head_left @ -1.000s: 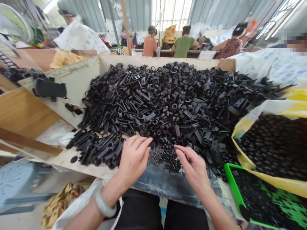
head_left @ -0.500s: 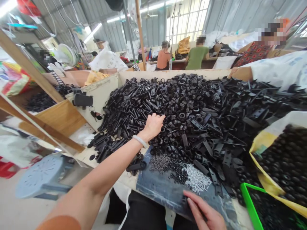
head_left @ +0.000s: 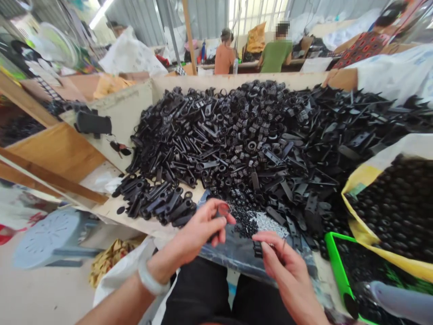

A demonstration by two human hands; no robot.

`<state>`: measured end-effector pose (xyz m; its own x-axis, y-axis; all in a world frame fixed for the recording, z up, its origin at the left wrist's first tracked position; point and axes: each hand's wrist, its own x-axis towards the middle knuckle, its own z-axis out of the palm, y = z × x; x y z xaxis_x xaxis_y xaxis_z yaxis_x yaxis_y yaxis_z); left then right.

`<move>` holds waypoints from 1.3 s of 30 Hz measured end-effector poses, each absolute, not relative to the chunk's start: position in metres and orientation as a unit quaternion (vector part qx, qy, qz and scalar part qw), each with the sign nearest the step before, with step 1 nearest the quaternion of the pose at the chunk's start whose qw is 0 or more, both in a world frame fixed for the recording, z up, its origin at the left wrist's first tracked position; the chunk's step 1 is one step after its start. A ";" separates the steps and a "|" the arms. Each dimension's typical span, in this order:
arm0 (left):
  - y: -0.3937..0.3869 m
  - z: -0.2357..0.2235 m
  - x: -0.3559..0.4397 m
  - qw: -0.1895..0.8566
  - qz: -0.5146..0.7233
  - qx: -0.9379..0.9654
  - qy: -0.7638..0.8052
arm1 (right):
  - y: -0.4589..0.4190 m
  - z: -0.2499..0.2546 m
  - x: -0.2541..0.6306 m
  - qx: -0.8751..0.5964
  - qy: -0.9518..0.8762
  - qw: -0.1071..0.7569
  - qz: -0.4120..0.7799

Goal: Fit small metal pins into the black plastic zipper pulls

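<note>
My left hand (head_left: 203, 223) is closed on a black plastic part, mostly covered by the fingers, so its shape is unclear. A short way to its right, my right hand (head_left: 286, 264) pinches a small ribbed black plastic piece (head_left: 257, 249) between thumb and fingers. The two hands are apart, low over a dark blue mat (head_left: 237, 246). Just beyond them lie small black parts (head_left: 245, 224) and a heap of silvery pins (head_left: 270, 223). Farther back rises a large pile of black plastic parts (head_left: 209, 135), with rings, arms and flat blades in it.
Black arm-shaped parts (head_left: 155, 201) lie in a row at the left. On the right stand a yellow-edged sack (head_left: 360, 225) of round black pieces and a green tray (head_left: 336, 262). A wooden side wall (head_left: 108, 108) bounds the pile. Co-workers sit behind; a blue stool (head_left: 47, 237) is lower left.
My left hand has come back from the big pile toward my body and now holds a black part. My right hand has risen slightly with its ribbed piece. The view has shifted.
</note>
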<state>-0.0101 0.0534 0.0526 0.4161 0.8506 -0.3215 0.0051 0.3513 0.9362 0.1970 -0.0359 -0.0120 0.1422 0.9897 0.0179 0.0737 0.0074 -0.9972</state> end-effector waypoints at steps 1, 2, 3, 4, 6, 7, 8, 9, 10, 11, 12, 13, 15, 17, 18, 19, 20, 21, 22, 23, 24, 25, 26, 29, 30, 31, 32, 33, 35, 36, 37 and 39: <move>0.032 0.046 -0.010 0.727 0.288 0.438 0.444 | -0.033 -0.008 0.194 -0.545 -0.492 0.519 0.437; 0.014 0.039 -0.009 0.747 0.284 0.412 0.437 | -0.030 -0.006 0.191 -0.542 -0.505 0.513 0.434; 0.000 0.034 -0.009 0.759 0.283 0.391 0.436 | -0.029 -0.005 0.188 -0.541 -0.515 0.506 0.430; -0.011 0.031 -0.008 0.766 0.287 0.374 0.437 | -0.029 -0.006 0.186 -0.543 -0.522 0.501 0.427; -0.023 0.026 -0.008 0.774 0.290 0.353 0.439 | -0.032 -0.007 0.182 -0.545 -0.530 0.493 0.424; -0.026 0.025 -0.009 0.777 0.287 0.346 0.440 | -0.033 -0.008 0.181 -0.543 -0.535 0.489 0.424; -0.027 0.025 -0.010 0.780 0.282 0.344 0.441 | -0.035 -0.009 0.179 -0.538 -0.542 0.487 0.424; -0.028 0.025 -0.011 0.781 0.277 0.344 0.441 | -0.036 -0.009 0.177 -0.532 -0.551 0.485 0.422; -0.028 0.025 -0.012 0.782 0.273 0.346 0.440 | -0.038 -0.009 0.175 -0.526 -0.559 0.485 0.420; -0.028 0.025 -0.013 0.783 0.271 0.347 0.440 | -0.038 -0.009 0.173 -0.522 -0.562 0.489 0.415; -0.028 0.026 -0.013 0.783 0.272 0.347 0.440 | -0.039 -0.008 0.171 -0.523 -0.561 0.493 0.411; -0.029 0.025 -0.013 0.781 0.274 0.347 0.440 | -0.040 -0.008 0.169 -0.526 -0.557 0.498 0.407; -0.031 0.024 -0.011 0.774 0.284 0.349 0.446 | -0.042 -0.008 0.165 -0.537 -0.551 0.498 0.400; -0.034 0.022 -0.009 0.763 0.296 0.354 0.452 | -0.044 -0.009 0.162 -0.550 -0.553 0.491 0.389; -0.035 0.021 -0.008 0.759 0.300 0.359 0.453 | -0.046 -0.009 0.161 -0.557 -0.554 0.489 0.379; -0.036 0.019 -0.007 0.755 0.303 0.364 0.453 | -0.047 -0.010 0.160 -0.565 -0.555 0.487 0.368; -0.037 0.018 -0.006 0.752 0.303 0.371 0.453 | -0.049 -0.011 0.159 -0.572 -0.557 0.485 0.356; -0.037 0.017 -0.006 0.749 0.301 0.379 0.453 | -0.050 -0.012 0.158 -0.579 -0.559 0.485 0.342; -0.038 0.017 -0.005 0.743 0.300 0.389 0.455 | -0.052 -0.013 0.157 -0.584 -0.561 0.485 0.329; -0.038 0.016 -0.004 0.736 0.300 0.397 0.459 | -0.053 -0.013 0.156 -0.588 -0.564 0.484 0.319; -0.039 0.015 -0.004 0.729 0.300 0.406 0.463 | -0.054 -0.013 0.154 -0.591 -0.566 0.484 0.311; -0.039 0.015 -0.003 0.720 0.302 0.415 0.468 | -0.055 -0.013 0.153 -0.593 -0.566 0.484 0.304; -0.039 0.014 -0.002 0.710 0.305 0.424 0.472 | -0.056 -0.013 0.152 -0.595 -0.566 0.486 0.298; -0.041 0.012 0.000 0.688 0.311 0.444 0.482 | -0.058 -0.012 0.149 -0.596 -0.569 0.494 0.279; -0.042 0.011 0.000 0.681 0.311 0.451 0.486 | -0.058 -0.012 0.149 -0.593 -0.573 0.497 0.270; -0.043 0.011 0.000 0.674 0.309 0.457 0.492 | -0.059 -0.011 0.148 -0.589 -0.580 0.499 0.261; -0.044 0.011 0.000 0.666 0.307 0.464 0.498 | -0.060 -0.011 0.148 -0.584 -0.588 0.500 0.250; -0.045 0.012 0.000 0.656 0.304 0.472 0.505 | -0.060 -0.011 0.149 -0.581 -0.598 0.498 0.239; -0.047 0.015 0.001 0.633 0.299 0.489 0.521 | -0.062 -0.011 0.150 -0.576 -0.619 0.488 0.217; -0.048 0.016 0.001 0.622 0.297 0.497 0.527 | -0.063 -0.011 0.151 -0.574 -0.628 0.483 0.207; -0.049 0.018 0.001 0.611 0.295 0.507 0.532 | -0.064 -0.011 0.152 -0.571 -0.637 0.479 0.198; -0.049 0.021 0.002 0.594 0.289 0.526 0.536 | -0.066 -0.012 0.155 -0.564 -0.652 0.472 0.184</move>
<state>0.0023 -0.0486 0.0206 0.2574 0.9072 -0.3329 0.2207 0.2802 0.9342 0.1548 -0.0662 -0.0120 0.0817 0.9091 0.4084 0.5615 0.2965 -0.7725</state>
